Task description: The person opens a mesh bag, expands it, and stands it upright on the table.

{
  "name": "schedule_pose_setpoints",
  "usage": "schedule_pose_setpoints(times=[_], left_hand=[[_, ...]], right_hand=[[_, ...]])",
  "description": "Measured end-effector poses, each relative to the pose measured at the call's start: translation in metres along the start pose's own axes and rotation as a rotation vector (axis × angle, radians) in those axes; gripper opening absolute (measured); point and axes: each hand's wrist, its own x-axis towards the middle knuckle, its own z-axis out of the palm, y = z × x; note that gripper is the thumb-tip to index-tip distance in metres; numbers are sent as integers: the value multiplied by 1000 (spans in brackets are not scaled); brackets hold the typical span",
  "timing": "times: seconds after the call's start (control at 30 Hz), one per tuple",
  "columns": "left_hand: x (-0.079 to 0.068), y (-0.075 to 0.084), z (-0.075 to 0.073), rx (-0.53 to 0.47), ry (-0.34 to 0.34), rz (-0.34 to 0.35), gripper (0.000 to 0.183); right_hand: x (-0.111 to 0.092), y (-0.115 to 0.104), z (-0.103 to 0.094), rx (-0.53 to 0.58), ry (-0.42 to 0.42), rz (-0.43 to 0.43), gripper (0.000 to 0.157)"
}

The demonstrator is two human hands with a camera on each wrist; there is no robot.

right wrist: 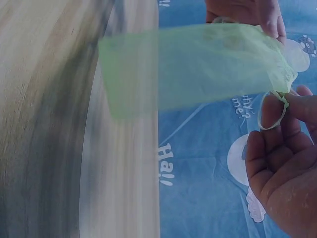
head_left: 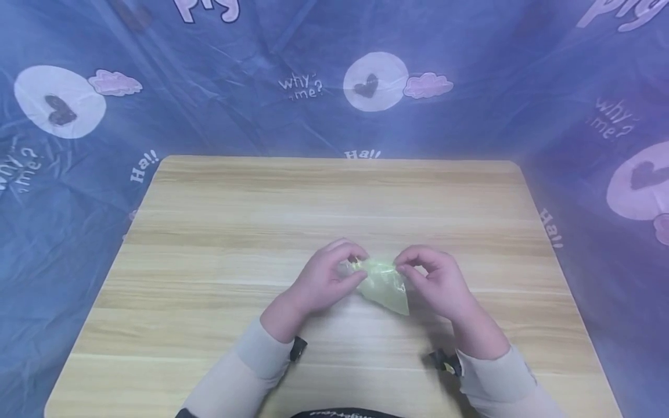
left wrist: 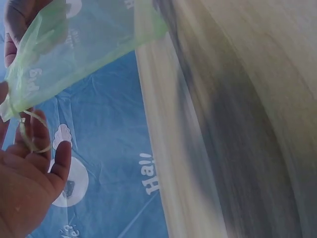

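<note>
A sheer pale-green drawstring pouch (head_left: 384,287) hangs between my hands above the table, its body drooping toward me. My left hand (head_left: 317,283) pinches one top corner between thumb and fingers. At the opposite top corner, my right hand (head_left: 438,283) has a pinch grip with thumb and forefinger. A thin cord loop (left wrist: 33,136) dangles by my left fingers in the left wrist view. The right wrist view shows another cord loop (right wrist: 262,116) hanging beside my right fingers. Through the see-through mesh (right wrist: 198,69) only the backdrop and table edge show.
The light wood-grain table (head_left: 261,203) lies below both hands. A blue printed cloth (head_left: 251,87) surrounds its back and sides. Dark wrist mounts (head_left: 298,349) sit at the grey sleeve cuffs (head_left: 263,348).
</note>
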Motion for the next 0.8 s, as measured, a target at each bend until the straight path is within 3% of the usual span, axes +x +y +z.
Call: schedule_pose_setpoints(times=[0.27,0.57,0.8], left_hand=[[-1,1,0,2,-49,-3,35],[0,2,0,41,-105,59,21],[0,2,0,9,-121,15,22]], right_hand=[[-1,1,0,-5,24,11,25],[-1,4,-1,61,31,28,26],[-1,5,-3,162,37,22,25]])
